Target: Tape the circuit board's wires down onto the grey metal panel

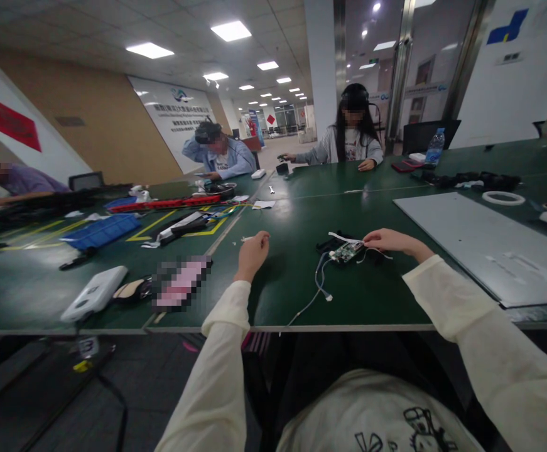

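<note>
My left hand point(253, 253) rests on the green table point(301, 213) with its fingers pinched on a small thin white piece point(245, 238). My right hand point(390, 242) lies to the right, fingers curled on a thin white wire beside a small green circuit board point(346, 252). The board sits on a black part, with white wires point(321, 285) trailing toward the table's front edge. A white strip lies across the top of the board.
A grey panel point(480, 245) lies at the right, with a white tape ring point(503, 198) behind it. At left lie a white device point(95, 293), a blue tray point(101, 230) and a red strip point(164, 203). Three other people sit at the far and left sides.
</note>
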{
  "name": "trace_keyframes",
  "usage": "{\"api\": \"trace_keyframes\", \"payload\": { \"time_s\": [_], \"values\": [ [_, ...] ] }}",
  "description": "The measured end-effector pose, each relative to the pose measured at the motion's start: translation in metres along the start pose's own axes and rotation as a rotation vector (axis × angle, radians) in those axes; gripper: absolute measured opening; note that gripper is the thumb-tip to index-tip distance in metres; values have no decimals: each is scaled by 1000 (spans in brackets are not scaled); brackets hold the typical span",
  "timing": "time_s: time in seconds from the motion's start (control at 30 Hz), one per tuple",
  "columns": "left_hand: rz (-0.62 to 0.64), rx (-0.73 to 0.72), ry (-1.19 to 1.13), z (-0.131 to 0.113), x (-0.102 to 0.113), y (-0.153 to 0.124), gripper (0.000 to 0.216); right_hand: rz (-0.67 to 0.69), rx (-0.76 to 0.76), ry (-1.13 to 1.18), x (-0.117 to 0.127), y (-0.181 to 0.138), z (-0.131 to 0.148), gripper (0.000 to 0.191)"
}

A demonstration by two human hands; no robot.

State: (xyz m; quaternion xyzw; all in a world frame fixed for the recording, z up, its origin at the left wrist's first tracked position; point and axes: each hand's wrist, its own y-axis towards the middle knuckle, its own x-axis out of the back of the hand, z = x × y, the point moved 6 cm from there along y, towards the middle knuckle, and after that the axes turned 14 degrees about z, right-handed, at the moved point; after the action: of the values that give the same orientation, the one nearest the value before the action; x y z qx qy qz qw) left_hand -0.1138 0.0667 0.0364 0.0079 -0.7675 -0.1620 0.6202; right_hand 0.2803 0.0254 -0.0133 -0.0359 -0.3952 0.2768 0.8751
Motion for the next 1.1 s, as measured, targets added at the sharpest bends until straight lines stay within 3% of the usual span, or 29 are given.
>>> {"api": "trace_keyframes", "payload": {
  "time_s": [0.17,0.3,0.43,0.53,0.63,0.83,1.1],
  "values": [
    [127,-109,-52,-32,-15,5,29,-98,-21,-85,0,4,6,34],
    [175,-196,-116,-83,-19,15,28,-146,-18,-107,3,6,4,32],
    [155,-335,-147,-145,-20,26,27,-178,5,-105,5,7,4,30],
    [84,-398,-144,-173,-23,29,27,-222,38,-144,5,6,9,26],
    [59,-466,-205,-180,-35,26,28,-243,82,-172,3,5,17,26],
    [203,-594,-257,-176,-62,16,29,-279,67,-175,2,7,20,23],
    [127,-434,-276,-165,-59,16,39,-328,3,-137,3,11,12,25]
  ]
}}
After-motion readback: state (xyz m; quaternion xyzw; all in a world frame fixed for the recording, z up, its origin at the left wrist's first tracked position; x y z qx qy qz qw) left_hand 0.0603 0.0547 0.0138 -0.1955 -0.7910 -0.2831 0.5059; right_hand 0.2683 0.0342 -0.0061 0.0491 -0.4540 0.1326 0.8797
